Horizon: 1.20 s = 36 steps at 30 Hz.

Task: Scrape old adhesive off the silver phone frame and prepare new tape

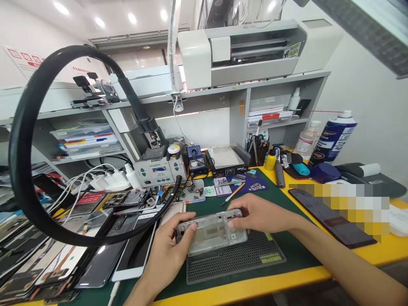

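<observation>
Between my two hands is a silvery phone frame (210,236), tilted and held lengthwise above the work mat. My left hand (172,242) grips its left end, thumb on the face and fingers behind the edge. At the other end my right hand (247,214) pinches the upper right corner, thumb on the face. Under the frame lies a dark pad with a honeycomb pattern (232,261), its upper part partly covered. To the left of my left hand rests a white phone (135,250) with a dark screen.
Several phones and loose screens (57,263) crowd the left side. A thick black hose (19,161) loops from the hot air station (157,172). Behind my hands are a parts tray (194,191) and a brush (234,193). A dark phone panel (331,216) lies right; a spray can (331,138) stands behind.
</observation>
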Available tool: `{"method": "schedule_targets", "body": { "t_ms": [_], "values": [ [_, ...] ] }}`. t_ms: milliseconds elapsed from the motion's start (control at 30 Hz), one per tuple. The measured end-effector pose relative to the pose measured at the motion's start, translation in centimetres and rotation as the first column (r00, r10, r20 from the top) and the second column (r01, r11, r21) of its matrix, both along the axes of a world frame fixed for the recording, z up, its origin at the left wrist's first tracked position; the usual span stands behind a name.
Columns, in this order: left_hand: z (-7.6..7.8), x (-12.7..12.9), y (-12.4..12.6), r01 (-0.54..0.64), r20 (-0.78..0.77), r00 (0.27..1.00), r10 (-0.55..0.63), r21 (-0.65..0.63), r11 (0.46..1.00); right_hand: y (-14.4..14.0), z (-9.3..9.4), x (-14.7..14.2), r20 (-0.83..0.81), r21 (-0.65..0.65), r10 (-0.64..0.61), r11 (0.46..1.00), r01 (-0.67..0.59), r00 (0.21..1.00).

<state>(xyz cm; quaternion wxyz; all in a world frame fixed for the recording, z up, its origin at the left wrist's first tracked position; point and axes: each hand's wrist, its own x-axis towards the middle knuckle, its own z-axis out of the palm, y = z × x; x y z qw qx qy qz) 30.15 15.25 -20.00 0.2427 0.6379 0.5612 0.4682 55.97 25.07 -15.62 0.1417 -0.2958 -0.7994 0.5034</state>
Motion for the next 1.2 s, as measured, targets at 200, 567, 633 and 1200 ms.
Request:
{"method": "schedule_targets", "body": {
  "t_ms": [200,567,633,1200],
  "values": [
    [0.4,0.0,0.5,0.124,0.282,0.959,-0.037,-0.298,0.946,0.5,-0.2,-0.4,-0.117,-0.143,-0.072,0.988,0.055,0.990],
    [0.2,0.2,0.3,0.338,0.469,0.870,-0.149,-0.350,0.873,0.4,-0.5,-0.8,-0.176,-0.334,-0.179,0.936,0.113,0.968],
    [0.3,0.3,0.1,0.383,0.475,0.858,-0.197,-0.336,0.860,0.4,-0.6,-0.8,-0.187,-0.332,-0.187,0.936,0.117,0.964],
    [0.1,1.2,-0.2,0.570,0.585,0.757,-0.290,-0.376,0.730,0.2,-1.3,-1.8,-0.204,-0.458,-0.383,0.851,0.258,0.901]
  ]
}}
